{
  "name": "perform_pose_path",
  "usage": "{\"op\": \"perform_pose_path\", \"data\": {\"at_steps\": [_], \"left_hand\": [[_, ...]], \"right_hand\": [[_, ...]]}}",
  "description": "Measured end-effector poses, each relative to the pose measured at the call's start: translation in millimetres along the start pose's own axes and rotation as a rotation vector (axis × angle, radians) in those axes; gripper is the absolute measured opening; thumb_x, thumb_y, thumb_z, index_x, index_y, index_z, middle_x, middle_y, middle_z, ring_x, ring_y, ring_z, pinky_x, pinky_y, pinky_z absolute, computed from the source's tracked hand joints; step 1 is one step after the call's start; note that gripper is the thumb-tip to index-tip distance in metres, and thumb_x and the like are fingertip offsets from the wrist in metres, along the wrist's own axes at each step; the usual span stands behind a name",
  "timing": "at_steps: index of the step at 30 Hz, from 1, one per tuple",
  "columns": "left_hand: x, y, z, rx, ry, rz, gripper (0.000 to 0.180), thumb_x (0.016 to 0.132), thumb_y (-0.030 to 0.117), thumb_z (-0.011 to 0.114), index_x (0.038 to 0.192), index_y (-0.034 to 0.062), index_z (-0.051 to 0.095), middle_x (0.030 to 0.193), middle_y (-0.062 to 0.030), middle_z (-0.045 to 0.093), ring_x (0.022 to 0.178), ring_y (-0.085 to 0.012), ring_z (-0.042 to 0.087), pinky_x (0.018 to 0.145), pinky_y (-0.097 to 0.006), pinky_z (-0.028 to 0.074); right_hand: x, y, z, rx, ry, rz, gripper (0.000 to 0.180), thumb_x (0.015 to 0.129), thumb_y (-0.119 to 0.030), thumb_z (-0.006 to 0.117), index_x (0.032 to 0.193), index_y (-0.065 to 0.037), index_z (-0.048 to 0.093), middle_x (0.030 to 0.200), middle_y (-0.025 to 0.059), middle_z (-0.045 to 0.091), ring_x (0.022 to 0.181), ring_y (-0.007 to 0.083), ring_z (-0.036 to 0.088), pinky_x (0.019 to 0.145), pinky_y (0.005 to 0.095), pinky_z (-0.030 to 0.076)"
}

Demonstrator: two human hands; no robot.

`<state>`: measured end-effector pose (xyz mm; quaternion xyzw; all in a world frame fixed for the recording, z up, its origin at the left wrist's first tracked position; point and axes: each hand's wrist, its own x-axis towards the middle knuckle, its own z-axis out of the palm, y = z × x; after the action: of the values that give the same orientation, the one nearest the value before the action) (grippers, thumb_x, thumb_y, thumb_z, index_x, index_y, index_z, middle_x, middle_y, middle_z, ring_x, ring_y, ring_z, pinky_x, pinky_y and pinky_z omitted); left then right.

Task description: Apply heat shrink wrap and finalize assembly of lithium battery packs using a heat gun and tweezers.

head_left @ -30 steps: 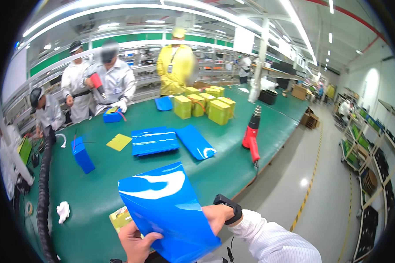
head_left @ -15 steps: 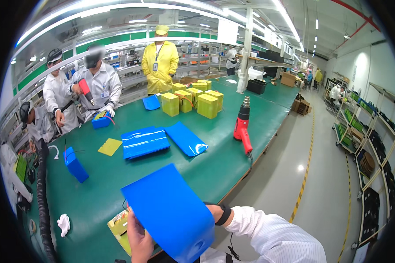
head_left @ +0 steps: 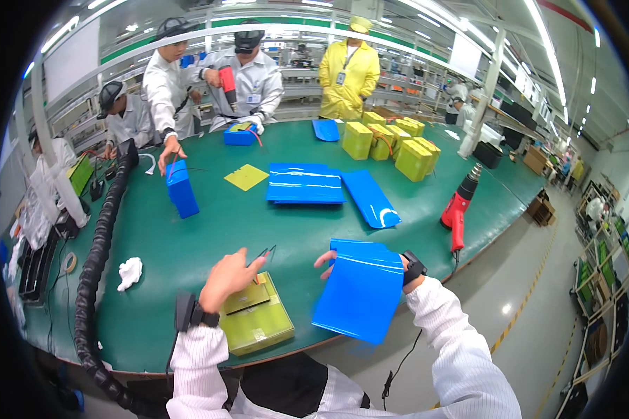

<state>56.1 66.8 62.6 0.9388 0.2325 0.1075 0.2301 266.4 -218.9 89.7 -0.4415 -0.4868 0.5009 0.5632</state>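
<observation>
My right hand (head_left: pixel 326 261) holds a glossy blue plastic sleeve (head_left: pixel 360 297) just above the table's near edge. The sleeve hides most of that hand; fingertips show past its left side. My left hand (head_left: pixel 232 279) is open, fingers stretched out over the far end of a yellow-wrapped battery pack (head_left: pixel 258 327). Thin dark wires (head_left: pixel 267 253) rise beside its fingertips; whether they touch is unclear. The pack lies at the near edge, with a yellow sheet on its top.
Blue sleeves (head_left: pixel 306 184) lie mid-table, near a yellow sheet (head_left: pixel 246 177). A red heat gun (head_left: pixel 457 213) stands at right, several yellow packs (head_left: pixel 357 140) behind. At left are a black hose (head_left: pixel 99 258) and white cloth (head_left: pixel 129 274). A co-worker's hand (head_left: pixel 171 153) touches a blue pack (head_left: pixel 182 192); another holds a heat gun (head_left: pixel 228 87).
My view has swung left. My left hand has left the blue sleeve and moved over the yellow pack. The sleeve has shifted right in my right hand. A co-worker's hand has reached the blue pack.
</observation>
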Motion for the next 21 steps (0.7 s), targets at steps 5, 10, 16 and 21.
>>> {"op": "perform_pose_path", "data": {"at_steps": [5, 10, 16, 21], "left_hand": [[3, 12, -6, -0.532, -0.234, -0.02, 0.058, 0.098, 0.029, 0.068, 0.142, -0.0064, 0.055, 0.105, -0.0116, 0.071, 0.085, -0.0187, 0.071, 0.072, -0.034, 0.056], [-3, 21, 1, -0.881, -0.09, 0.154, 0.043, 0.1, 0.015, 0.066, 0.139, -0.0002, 0.06, 0.101, -0.0041, 0.066, 0.081, -0.0097, 0.065, 0.066, -0.025, 0.053], [-10, 55, -8, -0.679, 0.071, 0.35, 0.027, 0.103, 0.013, 0.063, 0.127, 0.0027, 0.07, 0.092, -0.0021, 0.063, 0.078, -0.0096, 0.061, 0.069, -0.026, 0.049], [-12, 61, -12, -0.535, 0.134, 0.504, 0.021, 0.101, 0.007, 0.064, 0.118, 0.0007, 0.074, 0.094, -0.0051, 0.067, 0.084, -0.0147, 0.066, 0.072, -0.031, 0.053]], "right_hand": [[22, -20, 11, -0.316, 0.019, 0.277, 0.039, 0.1, -0.034, 0.069, 0.128, -0.007, 0.063, 0.125, 0.0139, 0.066, 0.11, 0.0233, 0.068, 0.094, 0.0394, 0.057], [49, -25, 17, -0.176, 0.07, 0.059, 0.032, 0.097, -0.03, 0.075, 0.114, -0.003, 0.067, 0.105, 0.0091, 0.071, 0.102, 0.0194, 0.068, 0.088, 0.0349, 0.057], [53, -64, 34, -0.018, 0.189, 0.005, 0.043, 0.091, -0.015, 0.081, 0.125, 0.0, 0.059, 0.109, 0.0127, 0.07, 0.11, 0.0233, 0.07, 0.096, 0.0385, 0.058], [59, -77, 53, -0.35, 0.131, -0.148, 0.037, 0.088, -0.016, 0.083, 0.117, -0.003, 0.065, 0.105, 0.0077, 0.072, 0.106, 0.0186, 0.07, 0.091, 0.0351, 0.059]]}}
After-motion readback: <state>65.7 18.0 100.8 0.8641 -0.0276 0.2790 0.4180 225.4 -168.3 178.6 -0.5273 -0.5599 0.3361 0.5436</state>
